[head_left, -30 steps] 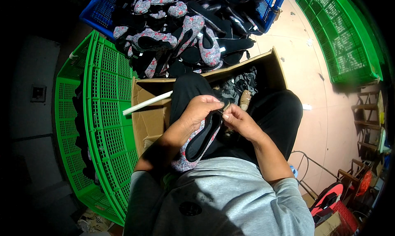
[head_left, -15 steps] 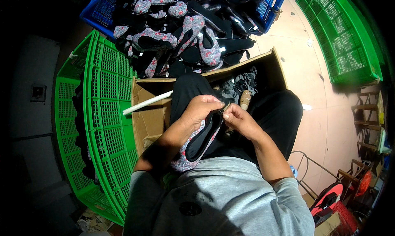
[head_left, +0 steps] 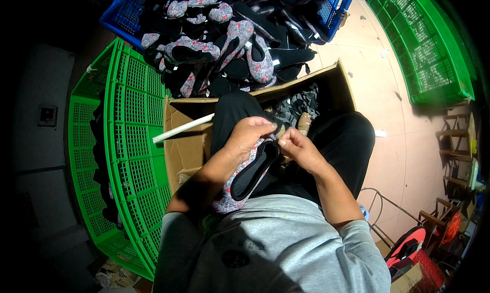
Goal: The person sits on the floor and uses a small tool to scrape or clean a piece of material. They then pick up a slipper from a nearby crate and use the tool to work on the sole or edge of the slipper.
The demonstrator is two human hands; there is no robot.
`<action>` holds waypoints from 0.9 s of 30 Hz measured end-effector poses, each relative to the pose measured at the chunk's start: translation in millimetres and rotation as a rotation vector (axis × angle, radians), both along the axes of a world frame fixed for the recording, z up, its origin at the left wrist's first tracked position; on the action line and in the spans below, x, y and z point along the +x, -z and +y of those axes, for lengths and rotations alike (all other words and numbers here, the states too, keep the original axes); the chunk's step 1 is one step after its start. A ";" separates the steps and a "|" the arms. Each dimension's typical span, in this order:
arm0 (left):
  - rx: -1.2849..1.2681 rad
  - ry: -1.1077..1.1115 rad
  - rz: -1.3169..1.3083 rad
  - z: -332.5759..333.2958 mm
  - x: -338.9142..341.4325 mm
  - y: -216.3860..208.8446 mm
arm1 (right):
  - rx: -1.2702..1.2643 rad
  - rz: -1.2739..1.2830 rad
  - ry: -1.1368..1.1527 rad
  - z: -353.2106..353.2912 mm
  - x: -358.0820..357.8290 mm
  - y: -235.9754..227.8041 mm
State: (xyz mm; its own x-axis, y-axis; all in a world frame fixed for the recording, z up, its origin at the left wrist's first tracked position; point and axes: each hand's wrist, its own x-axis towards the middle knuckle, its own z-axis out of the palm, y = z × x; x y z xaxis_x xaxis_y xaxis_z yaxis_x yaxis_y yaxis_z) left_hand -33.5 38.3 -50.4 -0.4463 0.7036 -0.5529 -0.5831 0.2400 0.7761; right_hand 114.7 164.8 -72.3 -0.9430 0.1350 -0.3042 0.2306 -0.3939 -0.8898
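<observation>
A floral grey, white and red slip-on shoe (head_left: 228,203) with a black lining rests slantwise over my lap, one end against my grey shirt. My left hand (head_left: 250,137) is closed on its far end, thumb and fingers pinching near the upper edge. Close beside it, almost touching, my right hand (head_left: 301,149) has its thumb and forefinger pressed together at the same far end of the shoe. Whatever lies in that pinch is too small to make out.
Beyond my knees an open cardboard box (head_left: 186,149) holds dark scraps (head_left: 301,101) and a white tube (head_left: 182,128) leans from it. A heap of similar shoes (head_left: 260,63) fills a blue crate (head_left: 125,17). Green crates (head_left: 140,155) stand left; another green crate (head_left: 416,43) is far right.
My right hand has shifted slightly right, and its fingers have curled more. The shoe's far end has turned a little, showing more of its opening. My left hand stays nearly in place.
</observation>
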 end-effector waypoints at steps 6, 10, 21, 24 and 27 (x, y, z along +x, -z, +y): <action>-0.082 0.043 0.371 -5.9 -3.6 4.1 | 0.001 -0.012 0.077 1.6 4.5 -6.9; -0.079 0.149 0.401 -15.4 -11.1 -7.2 | -0.003 0.043 0.049 0.6 7.6 -6.0; 0.085 0.376 0.423 -32.9 -14.5 -35.7 | 0.161 0.102 -0.027 -0.9 11.5 -7.3; 0.023 0.467 0.705 -29.4 -11.5 -46.7 | 0.183 0.084 -0.031 -0.4 12.4 -6.1; 0.022 0.454 0.762 -27.2 -9.5 -46.6 | 0.286 0.098 -0.023 -1.8 12.2 -6.1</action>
State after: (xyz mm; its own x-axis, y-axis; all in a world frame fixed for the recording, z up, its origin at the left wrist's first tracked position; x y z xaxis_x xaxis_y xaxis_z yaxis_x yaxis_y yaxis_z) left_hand -43.0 11.1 -3.8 -0.3628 0.9094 -0.2033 0.2422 0.3027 0.9218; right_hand 127.0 162.9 -66.2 -0.9698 0.1801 -0.1643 0.1442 -0.1198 -0.9823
